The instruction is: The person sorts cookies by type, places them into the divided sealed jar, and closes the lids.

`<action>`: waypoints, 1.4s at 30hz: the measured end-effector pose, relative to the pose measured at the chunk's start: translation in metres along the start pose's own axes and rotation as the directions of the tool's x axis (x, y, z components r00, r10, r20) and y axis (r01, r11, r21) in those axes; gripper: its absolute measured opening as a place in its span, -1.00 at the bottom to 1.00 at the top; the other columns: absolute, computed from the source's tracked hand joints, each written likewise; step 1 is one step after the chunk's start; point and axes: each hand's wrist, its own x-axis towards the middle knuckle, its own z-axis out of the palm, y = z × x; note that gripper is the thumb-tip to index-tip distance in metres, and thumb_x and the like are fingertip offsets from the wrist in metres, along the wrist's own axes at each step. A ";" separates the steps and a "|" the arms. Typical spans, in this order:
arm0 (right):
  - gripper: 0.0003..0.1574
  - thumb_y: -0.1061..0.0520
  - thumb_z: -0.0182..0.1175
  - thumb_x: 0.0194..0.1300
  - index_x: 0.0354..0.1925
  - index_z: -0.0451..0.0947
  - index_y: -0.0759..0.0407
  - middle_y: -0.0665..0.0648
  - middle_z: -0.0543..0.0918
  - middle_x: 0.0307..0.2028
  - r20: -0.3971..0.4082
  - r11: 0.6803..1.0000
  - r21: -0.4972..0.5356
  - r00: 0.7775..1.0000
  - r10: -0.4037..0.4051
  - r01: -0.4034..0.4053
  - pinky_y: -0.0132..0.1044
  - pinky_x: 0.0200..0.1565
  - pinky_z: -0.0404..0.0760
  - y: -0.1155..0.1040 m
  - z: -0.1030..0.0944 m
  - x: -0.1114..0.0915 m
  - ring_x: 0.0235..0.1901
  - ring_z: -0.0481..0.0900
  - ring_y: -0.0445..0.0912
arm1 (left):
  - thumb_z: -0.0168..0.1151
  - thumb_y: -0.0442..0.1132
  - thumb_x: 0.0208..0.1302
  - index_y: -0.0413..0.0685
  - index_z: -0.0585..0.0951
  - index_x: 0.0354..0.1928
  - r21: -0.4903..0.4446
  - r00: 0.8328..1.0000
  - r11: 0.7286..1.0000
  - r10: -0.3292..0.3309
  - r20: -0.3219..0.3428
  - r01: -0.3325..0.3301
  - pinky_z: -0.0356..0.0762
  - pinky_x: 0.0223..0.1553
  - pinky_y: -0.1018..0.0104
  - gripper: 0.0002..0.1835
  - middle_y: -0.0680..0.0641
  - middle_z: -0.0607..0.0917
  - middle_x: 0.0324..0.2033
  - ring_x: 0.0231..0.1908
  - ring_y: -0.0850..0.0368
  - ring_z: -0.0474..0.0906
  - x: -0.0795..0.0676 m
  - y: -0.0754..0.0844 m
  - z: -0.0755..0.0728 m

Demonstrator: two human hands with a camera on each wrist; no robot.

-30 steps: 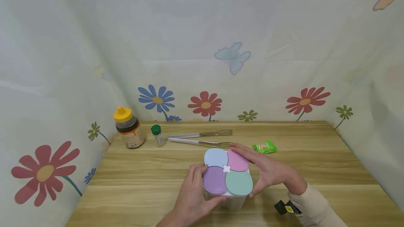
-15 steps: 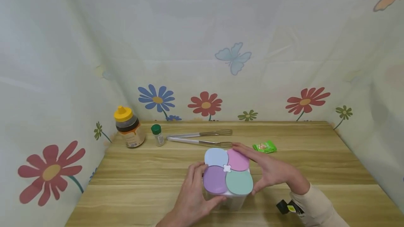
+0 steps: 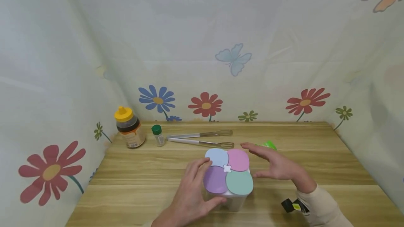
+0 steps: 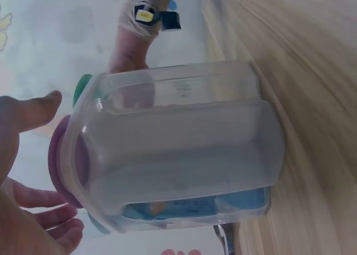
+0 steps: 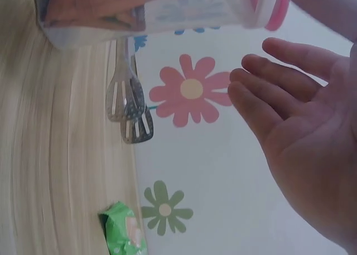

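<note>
A clear plastic storage container [image 4: 184, 149] with several compartments stands upright on the table. Its top has round lids: a blue lid [image 3: 217, 157], a pink lid [image 3: 238, 159], a purple lid [image 3: 215, 180] and a green lid [image 3: 239, 182]. Through the walls show a blue packet [image 4: 189, 208] and an orange-brown packet [image 5: 92, 9]. My left hand [image 3: 190, 195] is spread beside the purple lid, thumb and fingers relaxed; whether the fingertips touch the lid I cannot tell. My right hand [image 3: 279, 165] is off the container's right side, fingers straight and holding nothing.
Behind the container lie metal tongs [image 3: 186, 141] with slotted ends. A green-capped shaker [image 3: 158, 136] and a yellow-capped squeeze bottle [image 3: 130, 130] stand at the back left. A green packet [image 5: 122, 230] lies behind my right hand. Flower-printed sheeting [image 3: 176, 45] encloses the wooden table [image 3: 142, 174].
My right hand has come away from the container and moved right. My left fingers have loosened and lifted slightly at the lid's edge. The container stays in place.
</note>
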 end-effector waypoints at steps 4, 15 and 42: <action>-0.05 0.13 0.42 0.15 0.41 0.22 0.25 0.26 0.41 0.32 -0.083 0.999 -0.013 0.995 0.050 -0.051 -0.18 0.24 0.52 0.005 0.000 0.000 0.29 0.42 0.01 | 0.47 0.30 -0.10 -0.06 0.39 0.32 -0.013 0.999 1.000 0.026 0.023 -0.025 0.51 0.22 0.10 -0.02 0.03 0.40 0.27 0.28 0.15 0.31 0.003 0.003 -0.002; -0.39 0.18 0.38 0.19 0.20 0.48 0.24 0.25 0.61 0.12 -0.258 0.966 -0.174 0.955 0.144 -0.193 -0.03 -0.01 0.68 0.019 -0.002 -0.001 0.03 0.63 0.14 | 0.56 0.12 -0.10 0.03 0.45 0.26 -0.057 0.987 0.986 0.157 0.046 -0.155 0.54 0.18 0.20 -0.15 0.13 0.48 0.16 0.19 0.22 0.39 0.014 0.011 0.000; -0.53 0.19 0.29 0.28 0.11 0.52 0.37 0.37 0.61 0.04 -0.373 0.809 -0.358 0.865 0.335 -0.467 0.17 0.04 0.59 0.061 -0.004 -0.002 0.03 0.58 0.26 | 0.53 0.07 -0.02 -0.08 0.52 0.15 -0.049 0.928 0.930 0.368 0.060 -0.365 0.54 0.08 0.48 -0.29 0.05 0.57 0.04 0.07 0.22 0.51 0.030 0.026 0.006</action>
